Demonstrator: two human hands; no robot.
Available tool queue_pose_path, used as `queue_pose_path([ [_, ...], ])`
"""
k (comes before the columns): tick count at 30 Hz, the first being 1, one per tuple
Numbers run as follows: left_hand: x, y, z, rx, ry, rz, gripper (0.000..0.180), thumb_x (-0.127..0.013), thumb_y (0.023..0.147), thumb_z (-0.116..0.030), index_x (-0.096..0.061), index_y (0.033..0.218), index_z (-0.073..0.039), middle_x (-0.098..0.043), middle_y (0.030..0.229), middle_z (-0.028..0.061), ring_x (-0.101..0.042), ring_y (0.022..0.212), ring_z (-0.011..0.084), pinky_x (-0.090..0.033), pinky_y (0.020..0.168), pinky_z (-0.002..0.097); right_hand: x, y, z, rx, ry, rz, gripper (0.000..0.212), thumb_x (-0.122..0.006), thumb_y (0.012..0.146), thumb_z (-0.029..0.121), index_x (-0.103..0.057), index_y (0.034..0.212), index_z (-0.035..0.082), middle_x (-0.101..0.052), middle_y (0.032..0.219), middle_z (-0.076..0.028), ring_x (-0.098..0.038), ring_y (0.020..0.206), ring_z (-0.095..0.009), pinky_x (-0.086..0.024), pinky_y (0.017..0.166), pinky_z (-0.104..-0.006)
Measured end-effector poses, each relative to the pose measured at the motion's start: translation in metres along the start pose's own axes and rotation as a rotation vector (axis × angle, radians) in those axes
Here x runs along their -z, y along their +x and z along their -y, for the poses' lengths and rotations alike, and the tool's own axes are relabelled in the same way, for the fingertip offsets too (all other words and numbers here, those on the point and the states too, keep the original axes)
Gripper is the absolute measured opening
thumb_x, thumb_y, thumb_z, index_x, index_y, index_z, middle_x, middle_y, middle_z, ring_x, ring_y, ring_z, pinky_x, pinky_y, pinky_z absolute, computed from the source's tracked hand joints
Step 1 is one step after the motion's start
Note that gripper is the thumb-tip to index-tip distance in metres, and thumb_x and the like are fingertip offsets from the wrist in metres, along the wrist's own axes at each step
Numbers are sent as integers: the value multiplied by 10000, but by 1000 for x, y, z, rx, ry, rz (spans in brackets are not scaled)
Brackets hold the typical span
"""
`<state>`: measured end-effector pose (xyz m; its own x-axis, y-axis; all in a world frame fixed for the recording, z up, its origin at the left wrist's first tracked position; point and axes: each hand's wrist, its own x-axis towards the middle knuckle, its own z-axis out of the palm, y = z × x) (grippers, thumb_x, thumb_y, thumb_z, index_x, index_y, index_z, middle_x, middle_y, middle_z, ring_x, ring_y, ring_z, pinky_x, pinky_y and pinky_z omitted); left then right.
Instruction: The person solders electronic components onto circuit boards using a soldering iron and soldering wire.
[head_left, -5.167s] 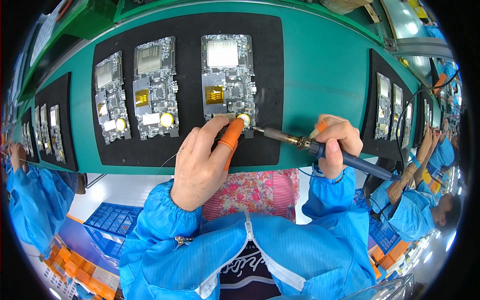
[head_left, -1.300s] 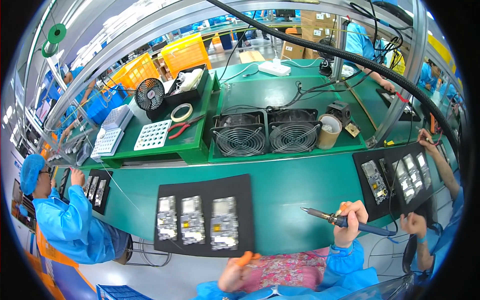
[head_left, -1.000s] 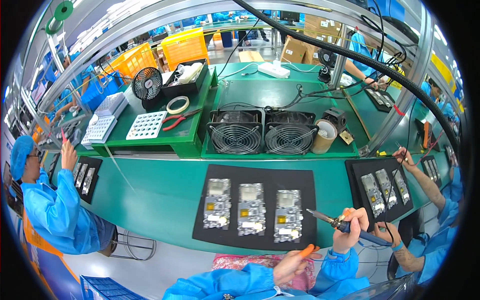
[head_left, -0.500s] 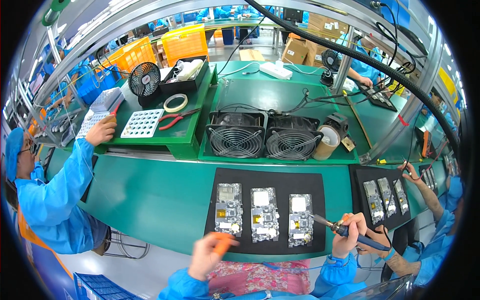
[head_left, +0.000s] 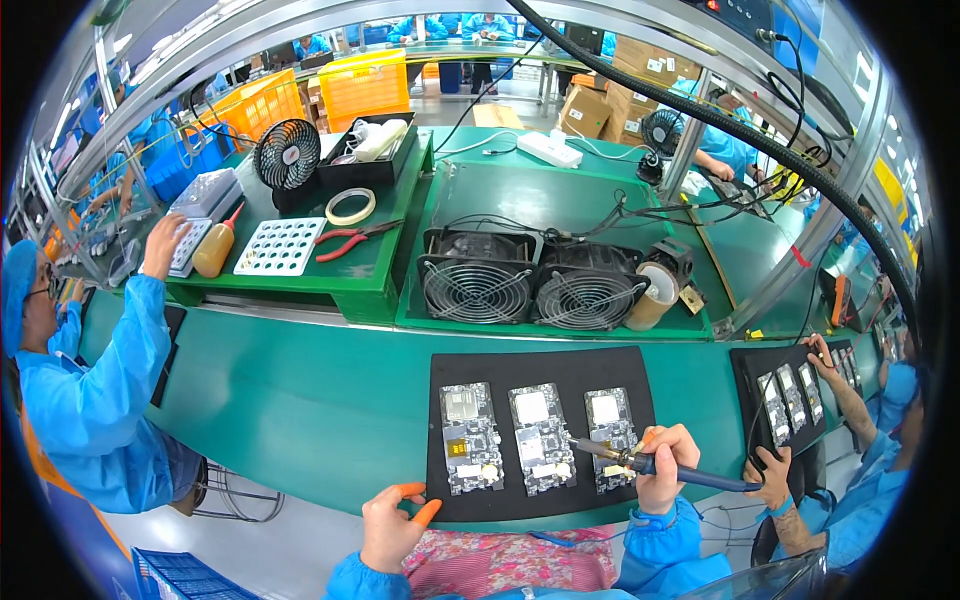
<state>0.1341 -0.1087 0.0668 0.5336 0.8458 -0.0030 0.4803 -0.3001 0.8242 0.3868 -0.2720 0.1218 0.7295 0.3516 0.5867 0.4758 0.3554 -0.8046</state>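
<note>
Right hand (head_left: 668, 462) gripping soldering iron (head_left: 650, 463), tip now over right board (head_left: 610, 425) on black mat (head_left: 545, 430); left hand (head_left: 392, 525), previously pressing a board, now empty, half-open at mat's near-left corner, soldering paused.

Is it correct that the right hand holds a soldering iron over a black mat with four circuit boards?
Not quite. The head view shows three circuit boards on the black mat, not four. The right hand does hold the soldering iron over it.
</note>
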Motion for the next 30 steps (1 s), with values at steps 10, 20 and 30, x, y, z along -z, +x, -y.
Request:
queue_pose_path([
  [10,4,32,24,279,-1325,143,155,-507,888,-73,-573,1003,8,-533,1032,71,-425,690,89,-362,619,237,-9,-4,-18,-38,-15,270,211,-533,817,153,-526,684,-11,-555,597,-92,-505,508,-142,-384,471,-257],
  [20,-6,30,-44,-187,-418,-196,133,-600,747,50,-612,853,-29,-600,922,98,-538,875,260,-429,753,312,-24,-5,-21,-105,17,443,267,-539,817,207,-521,660,-8,-554,557,-90,-473,460,-138,-369,451,-265],
  [30,-5,15,-37,-238,-70,-189,194,-603,743,66,-568,917,-12,-503,1100,135,-525,829,215,-415,711,274,-33,3,-25,-33,13,491,153,-524,791,107,-524,686,-5,-544,592,-97,-513,511,-170,-388,471,-275],
])
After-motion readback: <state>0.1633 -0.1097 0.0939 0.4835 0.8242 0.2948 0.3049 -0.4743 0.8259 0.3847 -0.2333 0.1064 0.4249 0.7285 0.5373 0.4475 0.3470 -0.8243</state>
